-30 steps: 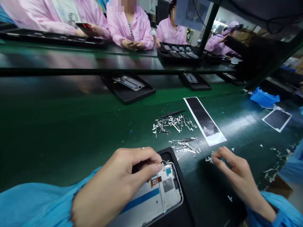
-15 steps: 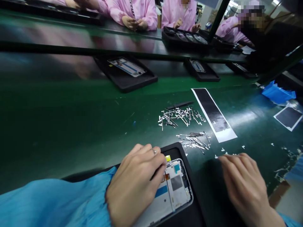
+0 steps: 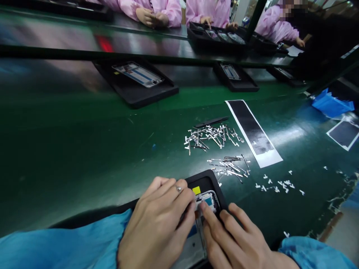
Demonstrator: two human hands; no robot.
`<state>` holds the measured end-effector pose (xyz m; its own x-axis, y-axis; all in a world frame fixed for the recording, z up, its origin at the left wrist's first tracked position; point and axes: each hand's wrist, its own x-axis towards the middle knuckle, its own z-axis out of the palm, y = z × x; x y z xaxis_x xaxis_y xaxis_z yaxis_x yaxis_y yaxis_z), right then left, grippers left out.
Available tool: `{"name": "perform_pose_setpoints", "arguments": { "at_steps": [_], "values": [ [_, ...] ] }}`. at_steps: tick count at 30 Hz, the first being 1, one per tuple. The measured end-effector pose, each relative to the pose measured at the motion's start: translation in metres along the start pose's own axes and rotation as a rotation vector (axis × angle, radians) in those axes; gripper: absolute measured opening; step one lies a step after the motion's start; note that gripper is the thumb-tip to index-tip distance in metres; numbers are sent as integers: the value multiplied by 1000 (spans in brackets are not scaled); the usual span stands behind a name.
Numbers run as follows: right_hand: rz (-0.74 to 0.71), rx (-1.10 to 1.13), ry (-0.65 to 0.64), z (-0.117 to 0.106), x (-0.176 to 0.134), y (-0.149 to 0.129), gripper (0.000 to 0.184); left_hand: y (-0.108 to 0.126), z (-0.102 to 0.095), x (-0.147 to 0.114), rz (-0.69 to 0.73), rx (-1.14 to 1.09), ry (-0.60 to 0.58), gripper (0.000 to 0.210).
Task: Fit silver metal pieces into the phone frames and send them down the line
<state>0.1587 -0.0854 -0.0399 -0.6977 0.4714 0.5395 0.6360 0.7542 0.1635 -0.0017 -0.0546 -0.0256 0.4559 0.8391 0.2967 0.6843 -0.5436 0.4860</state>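
An opened phone housing (image 3: 193,244), silver with blue patches, lies in a black tray (image 3: 203,177) in front of me. My left hand (image 3: 158,220), with a ring on one finger, rests curled over the housing's left side; its fingertips, and anything between them, are hidden. From the right, my right hand (image 3: 238,239) reaches over the housing. Its index fingertip touches the upper part close to the left hand, and its other fingers are spread. A yellow tab (image 3: 196,190) shows at the housing's top end.
Two piles of thin metallic strips (image 3: 214,136) (image 3: 231,165) lie beyond the tray, with black tweezers (image 3: 211,122) behind. Small white pieces (image 3: 286,185) are scattered rightward, near a black-and-white sheet (image 3: 252,130). Trays with phone housings (image 3: 140,74) stand farther back. Co-workers in pink (image 3: 151,15) sit opposite.
My right hand has moved left from beside the small white pieces onto the phone housing, uncovering those pieces. The left hand stays on the housing. The view has shifted slightly.
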Motion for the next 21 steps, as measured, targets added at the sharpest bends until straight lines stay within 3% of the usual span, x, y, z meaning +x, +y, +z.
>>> {"name": "perform_pose_setpoints", "arguments": {
  "at_steps": [21],
  "values": [
    [-8, -17, 2, 6, -1, -1, 40, 2, 5, 1, 5, 11, 13, 37]
  ]
}}
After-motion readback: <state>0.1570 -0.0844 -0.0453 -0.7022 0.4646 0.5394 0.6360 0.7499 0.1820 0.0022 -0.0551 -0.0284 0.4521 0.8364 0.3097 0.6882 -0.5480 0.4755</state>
